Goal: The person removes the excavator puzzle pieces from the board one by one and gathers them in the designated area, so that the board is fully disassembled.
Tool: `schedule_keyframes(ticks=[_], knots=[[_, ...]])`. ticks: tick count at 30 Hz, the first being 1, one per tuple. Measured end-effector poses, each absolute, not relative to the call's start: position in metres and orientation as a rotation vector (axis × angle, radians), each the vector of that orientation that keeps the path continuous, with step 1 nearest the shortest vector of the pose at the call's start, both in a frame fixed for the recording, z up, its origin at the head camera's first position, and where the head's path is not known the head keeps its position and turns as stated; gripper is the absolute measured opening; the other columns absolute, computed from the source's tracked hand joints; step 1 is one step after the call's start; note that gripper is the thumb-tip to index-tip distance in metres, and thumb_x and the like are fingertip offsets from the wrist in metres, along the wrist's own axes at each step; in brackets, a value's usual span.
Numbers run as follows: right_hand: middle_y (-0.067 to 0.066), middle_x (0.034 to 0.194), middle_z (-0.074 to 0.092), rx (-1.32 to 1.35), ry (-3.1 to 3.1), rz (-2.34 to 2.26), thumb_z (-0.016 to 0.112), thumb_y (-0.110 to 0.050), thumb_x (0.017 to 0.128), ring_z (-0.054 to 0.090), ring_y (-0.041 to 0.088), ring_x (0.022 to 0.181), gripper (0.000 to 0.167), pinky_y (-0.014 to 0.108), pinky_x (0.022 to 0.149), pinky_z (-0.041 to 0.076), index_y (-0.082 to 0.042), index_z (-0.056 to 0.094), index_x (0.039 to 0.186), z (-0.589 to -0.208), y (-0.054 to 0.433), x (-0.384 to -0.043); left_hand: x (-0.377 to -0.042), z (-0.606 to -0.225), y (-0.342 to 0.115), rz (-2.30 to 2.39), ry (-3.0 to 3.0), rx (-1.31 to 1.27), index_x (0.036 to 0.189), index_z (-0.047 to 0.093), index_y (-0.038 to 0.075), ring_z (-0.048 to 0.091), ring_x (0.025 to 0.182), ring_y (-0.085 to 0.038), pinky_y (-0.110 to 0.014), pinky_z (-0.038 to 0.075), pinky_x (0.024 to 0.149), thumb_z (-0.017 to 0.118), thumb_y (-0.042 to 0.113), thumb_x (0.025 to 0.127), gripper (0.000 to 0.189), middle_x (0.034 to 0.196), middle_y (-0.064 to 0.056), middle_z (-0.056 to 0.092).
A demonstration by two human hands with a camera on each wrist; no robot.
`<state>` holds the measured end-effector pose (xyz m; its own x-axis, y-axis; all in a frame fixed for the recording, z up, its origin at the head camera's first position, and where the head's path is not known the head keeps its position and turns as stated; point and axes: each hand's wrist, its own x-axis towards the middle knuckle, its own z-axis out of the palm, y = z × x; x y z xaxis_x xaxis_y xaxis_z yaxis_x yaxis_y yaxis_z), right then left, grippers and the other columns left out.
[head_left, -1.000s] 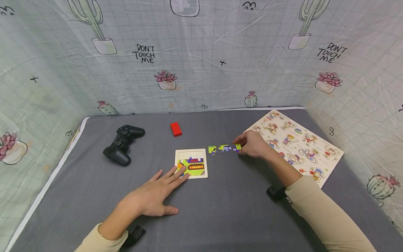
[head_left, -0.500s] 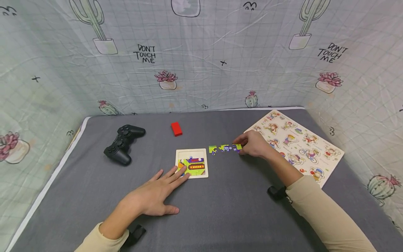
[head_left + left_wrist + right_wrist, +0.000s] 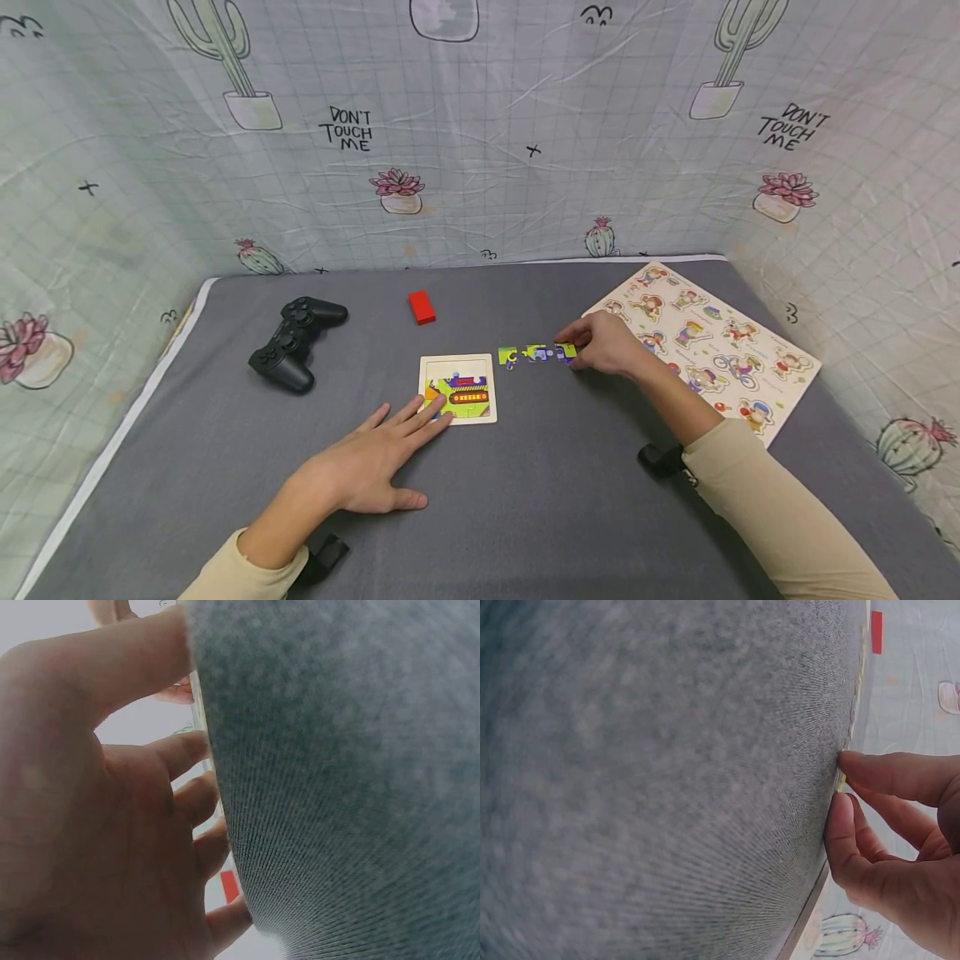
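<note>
A small square jigsaw tray (image 3: 457, 363) with a pale wooden rim lies mid-table in the head view, its lower part filled with pieces showing a colourful vehicle. My left hand (image 3: 367, 467) lies palm down with fingers spread, its fingertips over the tray's lower left corner. Right of the tray, a green-and-purple puzzle piece (image 3: 507, 357) and another puzzle piece (image 3: 537, 353) lie in a row. At the row's right end, thumb and fingers of my right hand (image 3: 607, 343) pinch a third puzzle piece (image 3: 566, 352), partly covered; the right wrist view shows this hand (image 3: 900, 840) low at the cloth.
On the left lies a black game controller (image 3: 297, 343). A red block (image 3: 422, 307) sits beyond the tray. At the right, a large picture board (image 3: 720, 346) with cartoon figures lies partly under my right forearm. A patterned curtain (image 3: 480, 133) encloses the grey table (image 3: 525, 517).
</note>
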<state>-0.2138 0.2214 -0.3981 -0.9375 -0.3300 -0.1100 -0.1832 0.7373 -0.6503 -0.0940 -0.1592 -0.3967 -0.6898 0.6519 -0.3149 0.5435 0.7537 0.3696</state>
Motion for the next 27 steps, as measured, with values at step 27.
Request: schedule_keyframes(ticks=[27], knots=[[0.014, 0.117, 0.073, -0.637, 2.773, -0.958, 0.079, -0.007, 0.086, 0.07, 0.032, 0.107, 0.028, 0.047, 0.087, 0.056, -0.007, 0.08, 0.115, -0.378, 0.159, -0.198, -0.093, -0.392, -0.156, 0.285, 2.552, 0.94, 0.167, 0.025, 0.017, 0.012, 0.163, -0.027, -0.06, 0.018, 0.129, 0.08, 0.049, 0.089, 0.101, 0.177, 0.002, 0.012]])
